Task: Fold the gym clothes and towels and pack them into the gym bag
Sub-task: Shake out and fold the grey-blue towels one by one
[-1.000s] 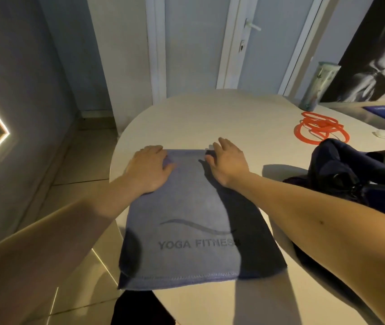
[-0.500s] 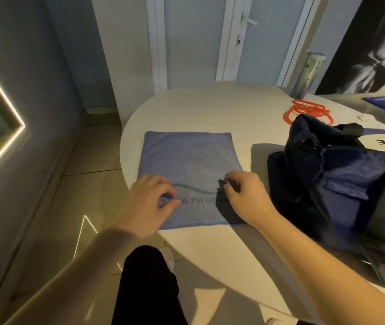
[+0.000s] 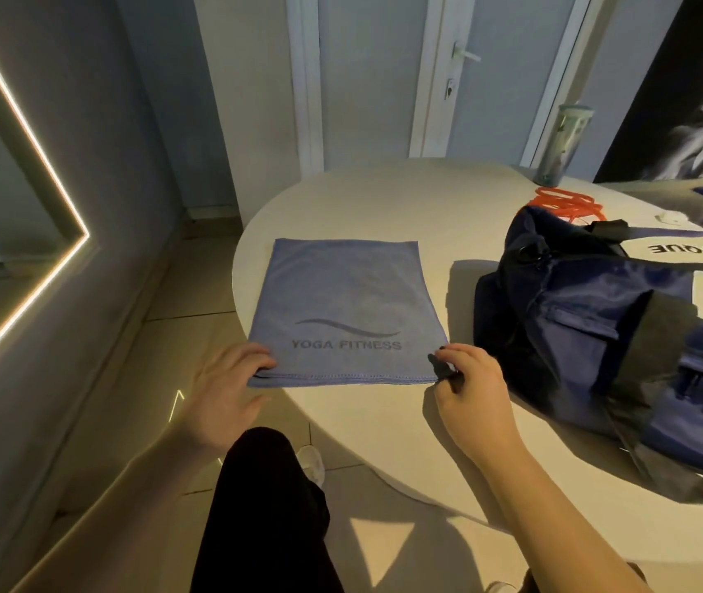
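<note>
The blue-grey rectangular microfibre towel lies flat on the pale, smooth round-edged table, folded into a neat oblong several layers thick. Its nap looks soft and matte, and a line of stitching runs along the hem nearest me. A darker wave line and the words YOGA FITNESS are printed across its near half, reading right way up from where I stand. The near left corner reaches the curved rim of the table.

My left hand holds that near left corner, fingers curled over the stacked edges; I cannot see where my thumb sits. My right hand pinches the near right corner between thumb and fingertips, the other fingers tucked narrow.

Just to the right of the towel, apart from it, sits the navy fabric gym bag, slightly glossy and slumped, with flap pockets on its side and a white webbing strap with dark lettering across the top. Behind the bag lie thin orange rubber bands in loose loops, and past them stands a tall pale green tumbler
</note>
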`<move>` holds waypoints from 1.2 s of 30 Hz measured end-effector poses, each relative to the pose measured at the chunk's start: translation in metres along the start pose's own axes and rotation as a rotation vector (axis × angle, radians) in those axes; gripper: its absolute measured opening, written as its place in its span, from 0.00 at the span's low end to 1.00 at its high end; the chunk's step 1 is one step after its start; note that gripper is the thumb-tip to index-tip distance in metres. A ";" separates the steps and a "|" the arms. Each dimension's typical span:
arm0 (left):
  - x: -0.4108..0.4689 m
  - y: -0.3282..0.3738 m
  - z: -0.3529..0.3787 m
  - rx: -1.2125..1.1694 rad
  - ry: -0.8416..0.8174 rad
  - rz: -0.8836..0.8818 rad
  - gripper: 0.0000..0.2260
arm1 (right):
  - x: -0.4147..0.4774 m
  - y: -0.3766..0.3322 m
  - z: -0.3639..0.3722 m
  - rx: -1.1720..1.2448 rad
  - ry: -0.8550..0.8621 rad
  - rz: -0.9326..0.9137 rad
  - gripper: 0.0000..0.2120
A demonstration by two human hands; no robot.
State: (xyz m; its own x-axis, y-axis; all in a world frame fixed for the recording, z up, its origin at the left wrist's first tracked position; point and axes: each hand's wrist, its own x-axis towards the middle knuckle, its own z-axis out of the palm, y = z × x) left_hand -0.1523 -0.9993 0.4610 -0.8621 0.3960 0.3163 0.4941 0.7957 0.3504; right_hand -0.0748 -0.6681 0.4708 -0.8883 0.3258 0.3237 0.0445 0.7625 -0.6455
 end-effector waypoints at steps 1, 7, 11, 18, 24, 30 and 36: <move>0.002 0.001 0.000 0.009 0.013 0.005 0.22 | 0.001 0.000 0.001 0.003 0.008 -0.002 0.18; 0.003 0.000 -0.003 0.024 0.092 0.035 0.14 | 0.002 0.003 0.003 -0.012 0.020 -0.005 0.10; 0.004 -0.005 -0.006 0.001 0.155 0.075 0.10 | 0.002 0.002 0.000 0.042 0.015 -0.009 0.08; 0.003 0.012 -0.037 -0.192 0.153 -0.003 0.18 | -0.003 -0.019 -0.021 0.167 0.070 -0.036 0.06; 0.026 0.020 -0.058 -0.436 0.092 -0.198 0.07 | 0.021 -0.037 -0.024 0.168 0.093 -0.017 0.05; 0.113 0.008 -0.059 -0.515 0.155 -0.276 0.04 | 0.095 -0.051 -0.013 0.148 0.111 0.014 0.08; 0.200 -0.009 -0.034 -0.335 0.163 -0.290 0.03 | 0.187 -0.049 0.022 -0.053 0.063 0.129 0.12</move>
State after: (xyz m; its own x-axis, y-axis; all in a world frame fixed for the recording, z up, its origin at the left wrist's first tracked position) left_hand -0.3251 -0.9431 0.5512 -0.9541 0.0806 0.2884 0.2678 0.6605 0.7014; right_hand -0.2535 -0.6571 0.5480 -0.8434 0.4558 0.2845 0.1814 0.7400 -0.6477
